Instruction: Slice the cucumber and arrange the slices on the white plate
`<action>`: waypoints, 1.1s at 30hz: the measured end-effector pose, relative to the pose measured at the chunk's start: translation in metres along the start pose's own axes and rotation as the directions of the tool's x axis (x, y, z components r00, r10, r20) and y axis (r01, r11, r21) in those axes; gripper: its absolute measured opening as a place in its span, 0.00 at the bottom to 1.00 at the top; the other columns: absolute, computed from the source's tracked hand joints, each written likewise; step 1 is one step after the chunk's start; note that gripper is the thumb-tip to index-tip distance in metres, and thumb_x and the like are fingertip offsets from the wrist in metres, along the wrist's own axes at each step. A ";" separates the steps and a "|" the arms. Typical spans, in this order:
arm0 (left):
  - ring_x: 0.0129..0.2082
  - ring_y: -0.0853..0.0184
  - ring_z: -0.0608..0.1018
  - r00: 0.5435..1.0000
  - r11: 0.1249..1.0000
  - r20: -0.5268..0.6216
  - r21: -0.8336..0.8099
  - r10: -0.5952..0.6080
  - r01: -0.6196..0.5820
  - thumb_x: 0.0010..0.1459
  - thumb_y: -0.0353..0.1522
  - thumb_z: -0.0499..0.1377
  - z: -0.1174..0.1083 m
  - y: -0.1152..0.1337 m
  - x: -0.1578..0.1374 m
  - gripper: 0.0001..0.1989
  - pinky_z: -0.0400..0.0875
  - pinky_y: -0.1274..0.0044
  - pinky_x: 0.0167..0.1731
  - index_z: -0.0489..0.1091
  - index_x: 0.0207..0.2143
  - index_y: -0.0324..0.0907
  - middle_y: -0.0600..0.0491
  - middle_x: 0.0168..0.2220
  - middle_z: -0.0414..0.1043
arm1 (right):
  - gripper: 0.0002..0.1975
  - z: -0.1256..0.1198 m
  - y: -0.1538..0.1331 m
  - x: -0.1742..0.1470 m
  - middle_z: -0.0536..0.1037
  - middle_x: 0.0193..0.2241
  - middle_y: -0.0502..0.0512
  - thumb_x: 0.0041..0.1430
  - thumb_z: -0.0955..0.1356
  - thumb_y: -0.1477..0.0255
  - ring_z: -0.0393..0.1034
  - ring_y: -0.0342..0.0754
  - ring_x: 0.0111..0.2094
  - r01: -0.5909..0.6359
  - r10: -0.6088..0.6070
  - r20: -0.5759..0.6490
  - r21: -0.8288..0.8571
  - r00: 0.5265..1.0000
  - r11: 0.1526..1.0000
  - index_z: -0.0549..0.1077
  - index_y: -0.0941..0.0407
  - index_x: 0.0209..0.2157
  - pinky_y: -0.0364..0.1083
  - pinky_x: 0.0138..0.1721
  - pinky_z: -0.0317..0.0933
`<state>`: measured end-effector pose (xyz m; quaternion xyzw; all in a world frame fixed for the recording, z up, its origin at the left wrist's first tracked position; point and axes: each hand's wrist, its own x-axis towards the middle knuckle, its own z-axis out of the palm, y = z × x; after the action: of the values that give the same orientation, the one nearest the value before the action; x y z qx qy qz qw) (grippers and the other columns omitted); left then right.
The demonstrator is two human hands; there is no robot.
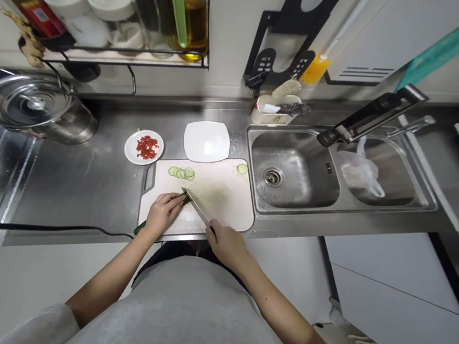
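Observation:
My left hand [162, 215] is closed on a dark green cucumber [140, 228] that lies slantwise across the white cutting board [236, 200]. One end of it pokes out below the hand, the other beyond my fingertips. My right hand [228, 244] grips the handle of a kitchen knife [200, 209], whose blade reaches over to the cucumber's far end. Whether the edge is in the flesh is too small to tell. Several thin cucumber slices [181, 173] overlap in a row at the board's upper left. A lone cucumber piece [242, 169] rests near its upper right corner.
Behind the board stand a white square plate [207, 141] and a small plate [129, 148] of chopped red pieces [147, 147]. To the right is a double sink [298, 171] under a black faucet [371, 115]. A lidded steel pot [68, 122] stands left; a black cord [52, 229] crosses the counter.

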<state>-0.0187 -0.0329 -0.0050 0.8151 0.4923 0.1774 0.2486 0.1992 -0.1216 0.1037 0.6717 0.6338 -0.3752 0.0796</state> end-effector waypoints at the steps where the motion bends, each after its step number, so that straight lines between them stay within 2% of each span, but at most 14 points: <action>1: 0.48 0.63 0.73 1.000 1.000 0.003 0.002 -0.001 0.001 0.65 0.38 0.50 0.000 0.000 0.000 0.17 0.67 0.70 0.52 0.73 0.50 0.48 0.49 0.48 0.73 | 0.17 0.000 0.000 0.000 0.79 0.36 0.59 0.70 0.54 0.64 0.73 0.50 0.36 0.002 -0.002 -0.001 -0.002 1.000 1.000 0.68 0.56 0.47 0.44 0.33 0.52; 9: 0.48 0.63 0.73 1.000 1.000 0.009 0.028 -0.004 0.004 0.65 0.37 0.51 0.000 -0.001 0.001 0.16 0.67 0.69 0.52 0.74 0.49 0.48 0.49 0.48 0.74 | 0.17 -0.001 0.000 -0.001 0.79 0.35 0.59 0.70 0.54 0.64 0.74 0.51 0.37 0.012 -0.012 0.008 -0.006 1.000 1.000 0.67 0.56 0.46 0.44 0.33 0.52; 18: 0.44 0.63 0.75 0.980 0.989 -0.131 0.046 0.148 -0.143 0.64 0.35 0.54 0.005 -0.006 0.001 0.14 0.71 0.69 0.47 0.75 0.47 0.46 0.48 0.44 0.76 | 0.17 -0.003 0.000 -0.002 0.79 0.36 0.60 0.70 0.53 0.64 0.74 0.52 0.38 0.019 -0.018 0.039 -0.013 0.999 1.000 0.67 0.56 0.46 0.44 0.33 0.52; 33: 0.44 0.64 0.76 0.979 0.987 -0.128 0.060 0.157 -0.150 0.63 0.34 0.54 0.005 -0.008 0.002 0.13 0.70 0.71 0.47 0.75 0.47 0.45 0.49 0.44 0.76 | 0.16 0.004 0.002 0.009 0.79 0.37 0.60 0.70 0.54 0.65 0.73 0.53 0.38 0.053 -0.053 0.051 -0.014 0.997 0.998 0.66 0.56 0.46 0.45 0.33 0.54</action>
<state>-0.0210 -0.0287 -0.0139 0.8431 0.4475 0.2375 0.1804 0.1985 -0.1171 0.0953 0.6444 0.6521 -0.3891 0.0908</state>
